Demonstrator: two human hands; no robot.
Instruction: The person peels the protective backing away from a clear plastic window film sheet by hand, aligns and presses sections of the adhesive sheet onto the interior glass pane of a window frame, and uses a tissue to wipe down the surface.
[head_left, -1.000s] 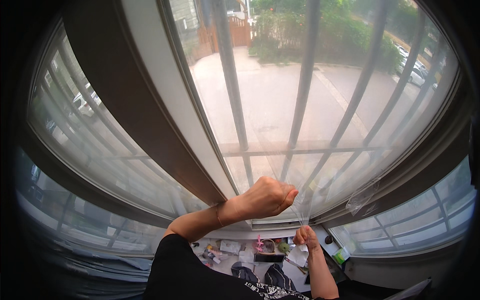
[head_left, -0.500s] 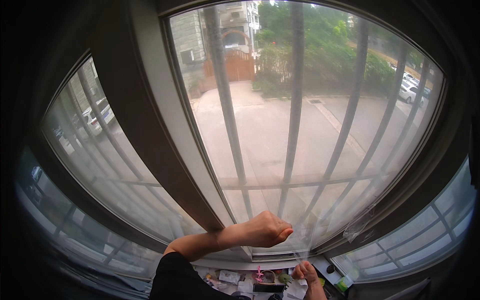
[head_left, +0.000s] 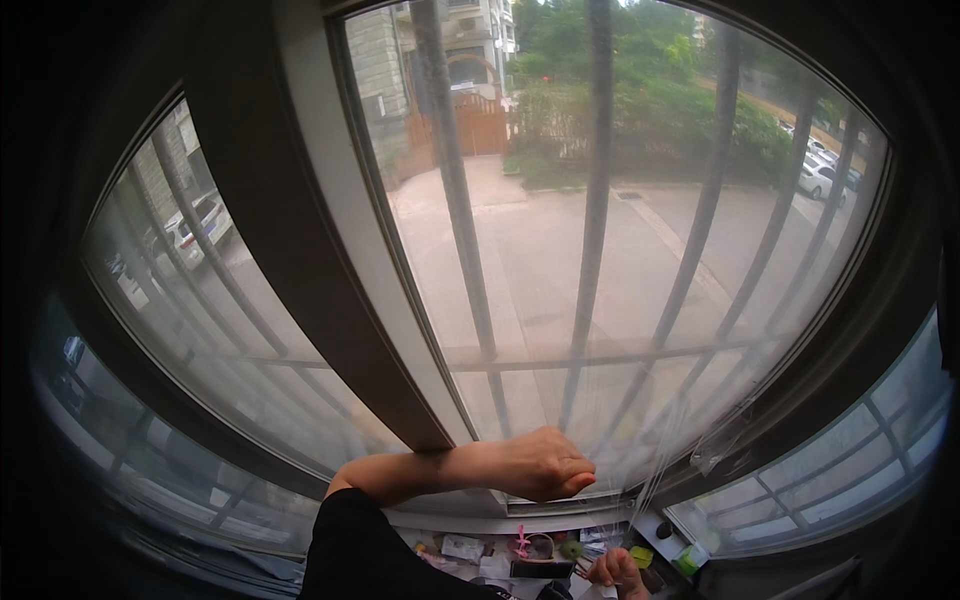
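My left hand (head_left: 555, 466) is a fist in front of the lower window pane, its forearm reaching across from the left. Thin clear plastic film (head_left: 652, 462) hangs in creased streaks beside it, between the pane and my right hand. The film's edge seems to run into my left fist, though its grip point is hidden. Lower down, above the cluttered surface, my right hand (head_left: 617, 571) is closed on the film, with a bit of white showing beneath it. A crumpled piece of clear film (head_left: 712, 455) clings near the frame's lower right.
Below the window, a surface carries a pink item (head_left: 521, 541), a dark rectangular object (head_left: 541, 569), a round green object (head_left: 571, 550) and a yellow-green packet (head_left: 640, 557). A thick window post (head_left: 300, 230) stands left. Metal bars (head_left: 596, 200) cross the view outside.
My left fist has shifted slightly right. My right hand has dropped a little and moved right. The film's creases between the hands and pane have shifted right.
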